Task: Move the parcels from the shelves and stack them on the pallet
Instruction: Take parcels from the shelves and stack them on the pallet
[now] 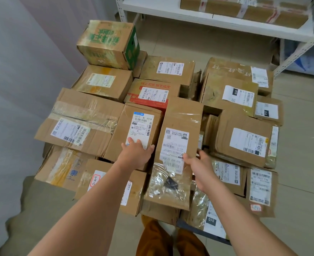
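Observation:
Several brown cardboard parcels with white labels are piled in front of me. A long taped parcel lies on top in the middle, pointing away from me. My right hand grips its right edge, thumb on the label and fingers down the side. To its left sits a squarer parcel with a "501E" label. My left hand rests flat on its near top edge with the fingers spread. A dark strip of the pallet shows under the near right parcels.
A white metal shelf at the back right carries a taped parcel. A green-printed box stands highest at the back left of the pile. A grey wall runs along the left. Tiled floor lies to the right.

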A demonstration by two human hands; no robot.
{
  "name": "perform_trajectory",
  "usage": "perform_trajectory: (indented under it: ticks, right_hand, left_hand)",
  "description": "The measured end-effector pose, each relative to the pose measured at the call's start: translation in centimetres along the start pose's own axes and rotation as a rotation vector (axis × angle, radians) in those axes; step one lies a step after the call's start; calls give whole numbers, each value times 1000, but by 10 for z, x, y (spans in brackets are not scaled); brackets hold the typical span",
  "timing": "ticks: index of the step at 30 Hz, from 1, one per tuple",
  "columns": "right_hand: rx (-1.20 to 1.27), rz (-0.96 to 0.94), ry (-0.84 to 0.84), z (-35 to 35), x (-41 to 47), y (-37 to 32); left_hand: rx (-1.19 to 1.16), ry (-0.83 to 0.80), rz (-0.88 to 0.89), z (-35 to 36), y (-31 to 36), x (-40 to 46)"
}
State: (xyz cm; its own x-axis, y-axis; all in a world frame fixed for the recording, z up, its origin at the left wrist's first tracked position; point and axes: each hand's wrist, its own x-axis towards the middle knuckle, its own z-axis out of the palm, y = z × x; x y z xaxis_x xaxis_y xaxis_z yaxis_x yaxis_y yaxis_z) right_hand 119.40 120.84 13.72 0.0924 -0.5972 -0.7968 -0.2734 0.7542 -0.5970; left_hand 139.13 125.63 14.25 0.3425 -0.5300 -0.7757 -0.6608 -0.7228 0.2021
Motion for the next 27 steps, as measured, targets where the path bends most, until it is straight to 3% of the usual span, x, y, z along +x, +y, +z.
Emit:
perform_trajectory:
  ticks: [11, 27]
  right_hand:
    - [-27, -48, 63, 13, 3, 7]
    - [-207, -8, -41, 2, 8, -5]
  left_hand:
    - [57, -8, 11, -2, 0, -9]
    - [50, 64, 3, 15, -3, 1]
